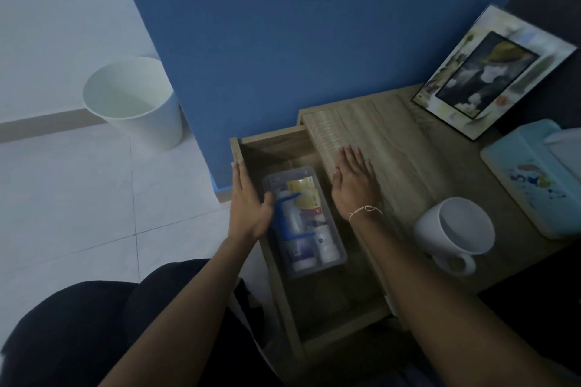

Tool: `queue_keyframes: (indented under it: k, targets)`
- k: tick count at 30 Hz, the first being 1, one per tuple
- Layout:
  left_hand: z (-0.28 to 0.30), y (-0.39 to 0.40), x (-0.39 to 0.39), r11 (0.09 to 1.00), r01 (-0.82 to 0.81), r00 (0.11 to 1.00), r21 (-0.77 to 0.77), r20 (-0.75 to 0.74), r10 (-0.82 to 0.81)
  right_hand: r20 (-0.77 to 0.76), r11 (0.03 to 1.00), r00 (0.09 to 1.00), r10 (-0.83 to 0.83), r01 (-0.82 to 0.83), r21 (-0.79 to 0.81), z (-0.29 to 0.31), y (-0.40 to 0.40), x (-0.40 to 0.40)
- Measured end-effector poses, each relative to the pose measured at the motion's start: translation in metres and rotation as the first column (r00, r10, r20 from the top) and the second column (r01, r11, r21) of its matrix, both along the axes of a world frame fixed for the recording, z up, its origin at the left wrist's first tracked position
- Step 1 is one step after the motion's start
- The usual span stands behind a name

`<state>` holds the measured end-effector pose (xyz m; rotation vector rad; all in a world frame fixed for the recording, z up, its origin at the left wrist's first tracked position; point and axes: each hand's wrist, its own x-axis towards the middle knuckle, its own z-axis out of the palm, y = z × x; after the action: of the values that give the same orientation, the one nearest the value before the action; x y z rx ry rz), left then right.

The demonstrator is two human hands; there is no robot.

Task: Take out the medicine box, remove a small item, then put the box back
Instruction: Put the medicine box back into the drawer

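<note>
Medicine box (306, 220) lies in open drawer (342, 317), long axis running near-to-far, tilted slightly left; labels unreadable. Left hand (248, 201) flat, fingers together, on drawer's left edge. Right hand (355, 181) spread flat on tabletop (408, 148).

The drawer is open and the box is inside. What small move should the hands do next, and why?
Probably close the left hand on the near side of the clear medicine box and lift it out. The box lies flat in the open drawer, the left hand is open right beside it, and the right hand rests flat on the tabletop.
</note>
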<state>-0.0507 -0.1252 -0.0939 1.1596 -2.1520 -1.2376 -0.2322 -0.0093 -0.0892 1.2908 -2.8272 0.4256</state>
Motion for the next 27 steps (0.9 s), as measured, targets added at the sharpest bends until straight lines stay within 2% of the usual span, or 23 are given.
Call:
queue_keyframes:
  k: [3, 7, 9, 13, 16, 27]
  targets:
    - [-0.001, 0.004, -0.009, 0.993, 0.093, 0.996, 0.068, -0.014, -0.093, 0.002, 1.0, 1.0, -0.015, 0.015, 0.002, 0.001, -0.001, -0.001]
    - [-0.002, 0.019, -0.031, 0.974, 0.099, 0.994, 0.204, -0.063, -0.087, 0.004, 1.0, 1.0, -0.004, 0.004, 0.024, -0.001, 0.0, -0.001]
    - [-0.003, 0.027, -0.043, 0.976, 0.099, 0.993, 0.194, -0.079, -0.085, 0.012, 1.0, 1.0, -0.007, 0.007, 0.022, -0.001, 0.0, -0.002]
    - [-0.01, 0.03, -0.063, 0.982, 0.104, 0.994, 0.157, 0.011, -0.107, 0.007, 1.0, 1.0, 0.004, -0.004, 0.021, -0.001, 0.0, -0.002]
    - [-0.009, 0.036, -0.076, 0.977, 0.12, 0.993, 0.177, -0.005, -0.121, 0.019, 1.0, 1.0, -0.001, 0.001, 0.007, 0.001, 0.0, -0.001]
    - [-0.009, 0.038, -0.093, 0.943, 0.283, 0.958, 0.177, 0.005, -0.288, 0.03, 1.0, 0.999, -0.016, 0.016, 0.005, 0.002, -0.001, -0.001]
